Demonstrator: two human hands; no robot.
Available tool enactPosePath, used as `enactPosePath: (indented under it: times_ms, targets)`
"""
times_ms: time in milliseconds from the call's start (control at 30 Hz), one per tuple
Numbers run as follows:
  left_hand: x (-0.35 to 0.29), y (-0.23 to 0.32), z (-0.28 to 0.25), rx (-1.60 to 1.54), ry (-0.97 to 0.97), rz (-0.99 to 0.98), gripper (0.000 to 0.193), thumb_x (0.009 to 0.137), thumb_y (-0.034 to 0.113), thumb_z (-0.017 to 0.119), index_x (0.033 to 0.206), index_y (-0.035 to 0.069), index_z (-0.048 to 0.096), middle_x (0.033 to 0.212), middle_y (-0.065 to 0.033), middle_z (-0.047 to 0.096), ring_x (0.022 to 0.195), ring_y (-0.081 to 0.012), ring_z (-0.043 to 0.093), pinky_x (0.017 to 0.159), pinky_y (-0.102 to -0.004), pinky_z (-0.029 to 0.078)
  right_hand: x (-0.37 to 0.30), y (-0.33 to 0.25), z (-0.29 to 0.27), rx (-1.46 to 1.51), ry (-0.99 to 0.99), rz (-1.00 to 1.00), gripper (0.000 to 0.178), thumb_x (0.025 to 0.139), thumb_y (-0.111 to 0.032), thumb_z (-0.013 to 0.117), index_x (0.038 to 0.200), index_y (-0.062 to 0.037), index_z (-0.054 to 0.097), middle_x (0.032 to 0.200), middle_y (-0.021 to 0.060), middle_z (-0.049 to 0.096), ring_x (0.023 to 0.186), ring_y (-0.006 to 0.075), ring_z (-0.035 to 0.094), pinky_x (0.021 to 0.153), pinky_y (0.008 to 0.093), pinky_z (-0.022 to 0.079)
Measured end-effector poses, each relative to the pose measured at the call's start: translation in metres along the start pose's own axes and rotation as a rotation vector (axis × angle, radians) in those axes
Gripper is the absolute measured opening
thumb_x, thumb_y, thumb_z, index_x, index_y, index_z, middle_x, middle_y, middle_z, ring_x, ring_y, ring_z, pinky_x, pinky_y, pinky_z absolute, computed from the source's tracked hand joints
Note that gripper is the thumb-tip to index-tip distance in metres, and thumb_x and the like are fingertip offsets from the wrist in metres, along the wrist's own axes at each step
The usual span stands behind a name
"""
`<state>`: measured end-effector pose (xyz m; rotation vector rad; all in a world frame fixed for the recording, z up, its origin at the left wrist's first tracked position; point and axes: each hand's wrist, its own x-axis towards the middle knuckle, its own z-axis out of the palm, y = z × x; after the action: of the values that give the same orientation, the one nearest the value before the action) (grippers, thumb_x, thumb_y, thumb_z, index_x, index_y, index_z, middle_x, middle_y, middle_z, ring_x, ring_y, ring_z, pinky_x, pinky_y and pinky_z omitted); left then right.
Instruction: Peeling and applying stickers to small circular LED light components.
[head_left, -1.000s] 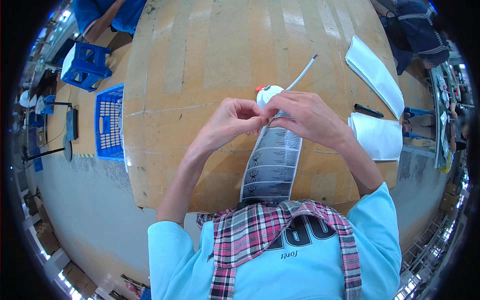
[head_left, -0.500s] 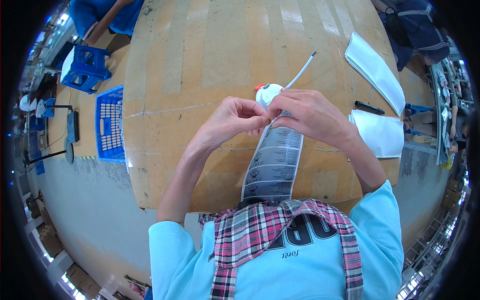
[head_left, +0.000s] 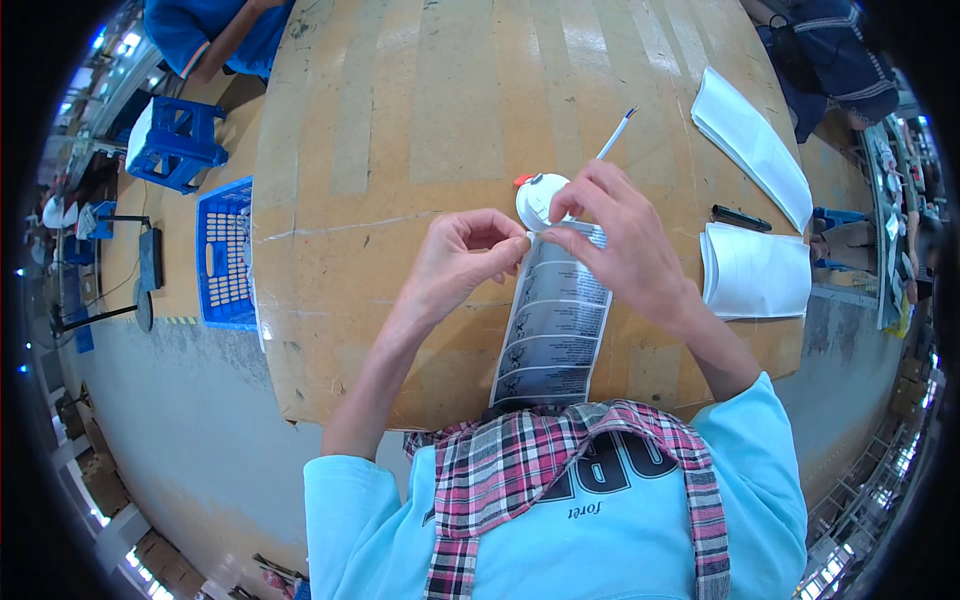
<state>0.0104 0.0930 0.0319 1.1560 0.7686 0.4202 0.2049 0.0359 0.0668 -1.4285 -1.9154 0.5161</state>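
A long grey label strip with printed panels runs from my waist up the table. At its far left corner my left hand pinches with thumb and forefinger, closed on the strip's edge. Just beyond the strip lies a white round fitting with a small red part and a dark spot. My right hand is over the strip's far end and the fitting's right side, with thumb and forefinger apart. A white cable with bare wire ends sticks out beyond my right hand, which hides its lower part.
To the right lie folded white sheets, a black pen and another white stack. A blue crate and a blue stool stand left of the table. People sit at the far left and far right corners.
My right forefinger has lifted from the thumb and moved toward the fitting, baring more of it. My left hand keeps its pinch, slightly lower. The cable is more covered by my right hand.
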Motion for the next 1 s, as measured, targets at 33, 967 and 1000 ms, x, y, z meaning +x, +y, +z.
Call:
enactPosePath:
  times_ms: [33,967,1000]
  targets:
    - [-0.001,-0.005,0.0,0.028,0.057,0.026,0.011,0.084,0.011,0.065,0.088,0.001,0.066,0.073,-0.0021,0.064,0.066,-0.0057,0.058,0.059,-0.0195,0.047,-0.006,-0.005,0.002,-0.005,-0.008,0.097,0.013,0.077,-0.013,0.069,0.081,-0.0042,0.06,0.081,0.0085,0.057,0.073,0.0259,0.056,0.066,0.0367,0.045]
    - [-0.007,-0.008,0.018,0.063,0.183,0.087,0.011,0.088,0.014,0.057,0.085,0.003,0.059,0.08,0.0009,0.06,0.074,-0.006,0.057,0.07,-0.0219,0.047,-0.032,0.002,0.001,0.539,-0.172,0.48,0.018,0.079,-0.011,0.057,0.082,0.0063,0.063,0.063,0.009,0.059,0.057,0.013,0.053,0.055,0.0285,0.043]
    - [-0.006,-0.013,0.014,0.064,0.183,0.088,0.011,0.088,0.014,0.057,0.085,0.003,0.059,0.08,0.0009,0.06,0.074,-0.006,0.057,0.07,-0.0219,0.047,-0.033,0.002,0.001,0.539,-0.171,0.479,0.018,0.079,-0.011,0.057,0.082,0.0063,0.063,0.063,0.009,0.059,0.057,0.013,0.053,0.055,0.0285,0.043]
